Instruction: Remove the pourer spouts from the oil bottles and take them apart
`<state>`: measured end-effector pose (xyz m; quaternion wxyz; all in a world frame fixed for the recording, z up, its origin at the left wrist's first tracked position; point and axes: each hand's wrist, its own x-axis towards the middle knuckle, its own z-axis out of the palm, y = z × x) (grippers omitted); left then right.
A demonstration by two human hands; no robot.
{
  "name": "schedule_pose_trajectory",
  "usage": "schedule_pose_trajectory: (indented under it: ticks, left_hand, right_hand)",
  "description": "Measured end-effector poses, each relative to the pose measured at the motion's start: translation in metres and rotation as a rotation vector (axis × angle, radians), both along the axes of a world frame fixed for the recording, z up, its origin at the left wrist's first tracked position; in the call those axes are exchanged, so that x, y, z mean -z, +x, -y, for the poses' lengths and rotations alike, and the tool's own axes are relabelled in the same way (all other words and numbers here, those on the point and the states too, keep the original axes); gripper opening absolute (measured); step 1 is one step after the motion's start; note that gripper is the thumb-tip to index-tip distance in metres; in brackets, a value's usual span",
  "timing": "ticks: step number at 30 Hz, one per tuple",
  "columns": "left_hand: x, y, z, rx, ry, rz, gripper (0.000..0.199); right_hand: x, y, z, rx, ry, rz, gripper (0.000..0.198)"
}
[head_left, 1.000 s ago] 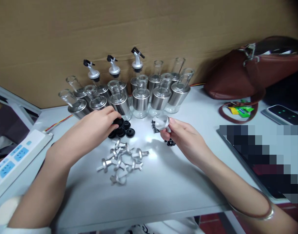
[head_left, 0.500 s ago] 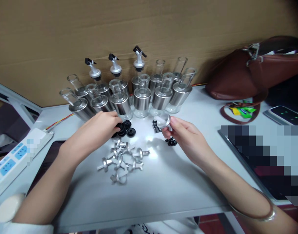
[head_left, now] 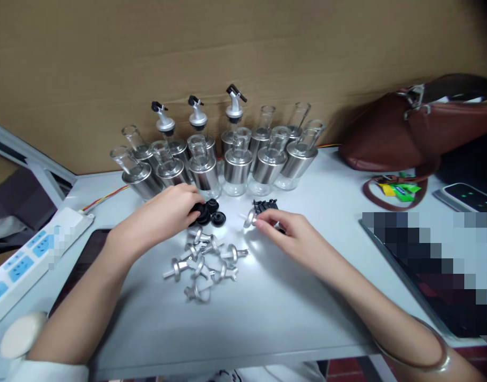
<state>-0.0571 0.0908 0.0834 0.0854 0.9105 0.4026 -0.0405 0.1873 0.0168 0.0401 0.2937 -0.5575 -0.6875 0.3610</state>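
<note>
My right hand (head_left: 281, 225) pinches a silver pourer spout (head_left: 250, 218) by its narrow end, its round collar and clear tube pointing left. With curled fingers, my left hand (head_left: 179, 206) grips a black rubber stopper (head_left: 202, 213) at the pile; the fingertips partly hide it. Another black stopper (head_left: 218, 218) lies just right of that pile. In front of both hands, several loose silver pourer spouts (head_left: 199, 267) are scattered on the white table (head_left: 267, 318). Small black lever caps (head_left: 266, 205) lie behind my right hand, which partly covers more small black parts.
Glass bottles with steel sleeves (head_left: 238, 165) stand in rows at the back, three topped with pourers (head_left: 197, 114). A power strip (head_left: 26, 265) and a dark flat device (head_left: 78, 265) are on the left. A brown bag (head_left: 386, 130) and a laptop-like slab (head_left: 402, 281) are on the right.
My right hand has lowered and moved left with the pourer spout, turning it so the tube points left. My left hand stays at the black stoppers. The view has shifted slightly.
</note>
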Motion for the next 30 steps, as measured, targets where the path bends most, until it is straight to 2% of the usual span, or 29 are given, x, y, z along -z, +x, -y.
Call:
schedule_pose_trajectory:
  ticks: [2, 5, 9, 14, 17, 19, 23, 25, 30]
  left_hand:
    - [-0.003, 0.000, 0.004, -0.019, -0.010, 0.014, 0.025]
    - [-0.006, -0.001, 0.010, -0.033, -0.043, 0.043, 0.020]
    - [-0.009, -0.002, 0.012, -0.039, -0.073, 0.013, 0.021]
    - [-0.014, 0.003, 0.014, -0.055, -0.069, -0.029, 0.023]
    - [-0.016, 0.003, 0.015, -0.070, -0.070, -0.035, 0.023]
    - [-0.017, 0.001, 0.016, -0.078, -0.062, -0.023, 0.024]
    - [-0.019, -0.003, 0.019, -0.078, -0.005, 0.017, 0.027]
    - [-0.020, -0.003, 0.022, -0.059, 0.036, 0.056, 0.027]
    - [-0.022, 0.001, 0.031, -0.011, 0.021, 0.144, 0.027]
  right_hand:
    - [0.004, -0.002, 0.002, -0.060, 0.020, 0.156, 0.022]
    - [0.007, -0.006, 0.006, -0.161, 0.058, 0.273, 0.022]
    - [0.005, -0.009, 0.012, -0.287, 0.133, 0.326, 0.026]
    - [0.004, -0.013, 0.017, -0.356, 0.170, 0.354, 0.027]
    - [0.004, -0.012, 0.016, -0.353, 0.151, 0.368, 0.029]
    - [0.003, -0.005, 0.011, -0.297, 0.161, 0.351, 0.029]
    - [-0.006, 0.023, -0.003, -0.080, 0.289, 0.269, 0.025]
    - [-0.010, 0.036, -0.009, -0.039, 0.347, 0.280, 0.020]
    - [-0.003, 0.042, -0.012, -0.213, 0.331, 0.388, 0.016]
